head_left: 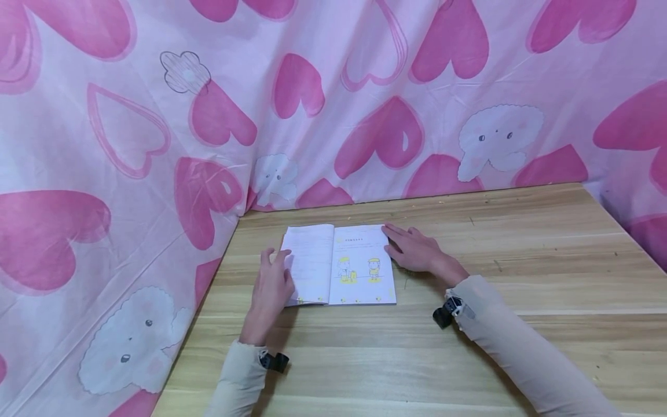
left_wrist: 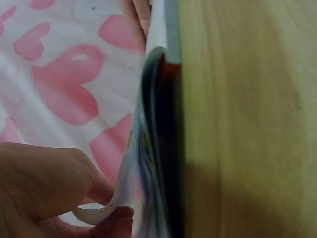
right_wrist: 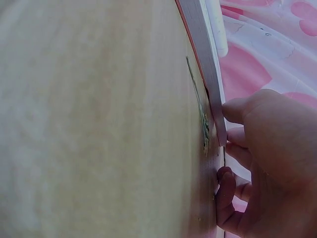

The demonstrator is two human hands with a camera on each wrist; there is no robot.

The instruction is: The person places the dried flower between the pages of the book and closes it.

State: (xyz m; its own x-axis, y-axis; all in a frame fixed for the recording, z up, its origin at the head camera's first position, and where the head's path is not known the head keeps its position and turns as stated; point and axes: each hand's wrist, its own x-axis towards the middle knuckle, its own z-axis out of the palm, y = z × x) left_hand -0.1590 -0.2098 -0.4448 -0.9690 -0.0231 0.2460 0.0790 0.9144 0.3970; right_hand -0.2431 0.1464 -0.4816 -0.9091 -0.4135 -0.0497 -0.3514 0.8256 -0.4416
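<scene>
An open book (head_left: 365, 292) lies on the wooden table, with yellow drawings of two figures on its right page. My left hand (head_left: 271, 284) is at the book's left edge. In the left wrist view, its thumb and a finger pinch a curled page (left_wrist: 125, 171), and other leaves fan out beneath. Beside the upper right corner is my right hand (head_left: 417, 252), its fingers extended onto the page's edge. From the right wrist view, fingertips (right_wrist: 234, 110) touch the book's edge (right_wrist: 210, 84), while lower fingers bend close to the tabletop.
The wooden table (head_left: 521, 249) extends to the right and toward me. A pink heart-patterned curtain (head_left: 312, 139) hangs behind and along the left side. A thin dark strand (right_wrist: 195, 89) shows on the table near the book. Each wrist wears a small black camera (head_left: 276, 362).
</scene>
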